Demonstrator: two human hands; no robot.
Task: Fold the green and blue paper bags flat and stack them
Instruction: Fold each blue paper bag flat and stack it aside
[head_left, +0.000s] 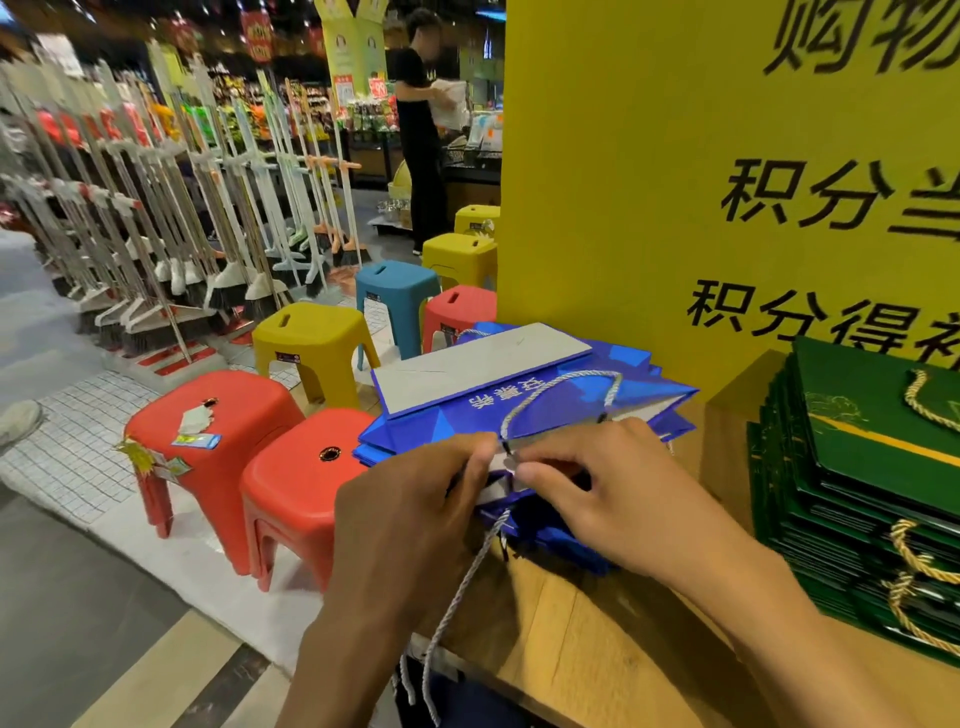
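A blue paper bag (467, 415) lies flattened on a pile of blue bags at the left end of the wooden counter (597, 639); its grey base panel faces up and its silver rope handle loops over it. My left hand (410, 514) and my right hand (597, 483) both pinch the near top edge of this blue bag, fingertips almost touching. A second silver handle hangs down over the counter's edge. At the right, a stack of flat green paper bags (862, 483) with gold rope handles rests on the counter.
A yellow sign wall (701, 182) with black characters stands right behind the bags. Red (218, 415), yellow and blue plastic stools crowd the floor to the left. Beyond them are racks of brooms (156, 234), and a person in black (421, 130) stands in the aisle.
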